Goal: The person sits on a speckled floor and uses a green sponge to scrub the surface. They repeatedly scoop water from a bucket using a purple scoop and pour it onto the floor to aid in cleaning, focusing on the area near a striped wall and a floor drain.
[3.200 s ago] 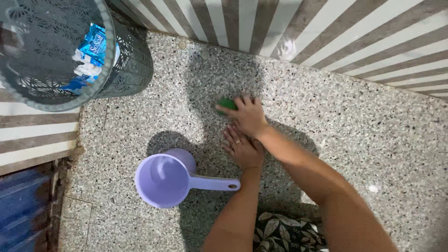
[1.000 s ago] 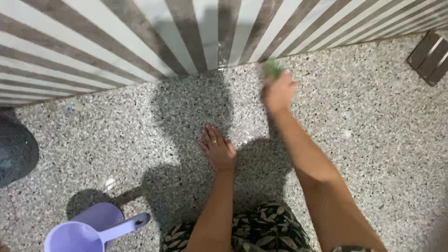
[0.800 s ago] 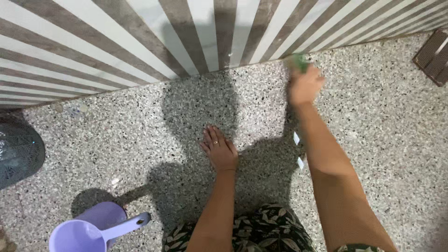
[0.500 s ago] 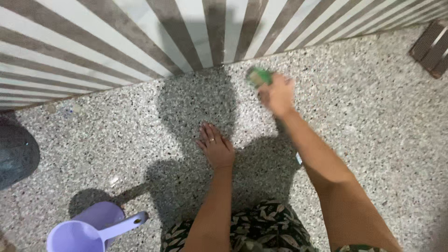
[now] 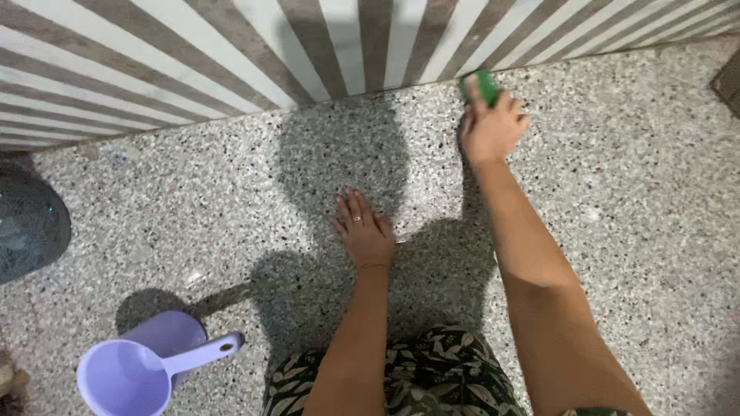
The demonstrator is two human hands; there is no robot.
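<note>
Green scrub pad (image 5: 483,83) in right hand (image 5: 491,128) grip, at the wall's foot

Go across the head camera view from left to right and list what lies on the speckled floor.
Dark perforated bin at the left edge → lilac plastic scoop → left hand flat on the floor → right hand → green scrub pad in its fingers, by the striped wall.

A small bright green scrubbing pad (image 5: 485,83) is showing solid colour. The speckled grey, black and white terrazzo floor (image 5: 617,200) is meeting a wall tiled in brown and white stripes (image 5: 231,54). A plain lilac plastic dipper (image 5: 131,374) is sitting beside dark leaf-print fabric (image 5: 432,377).
</note>
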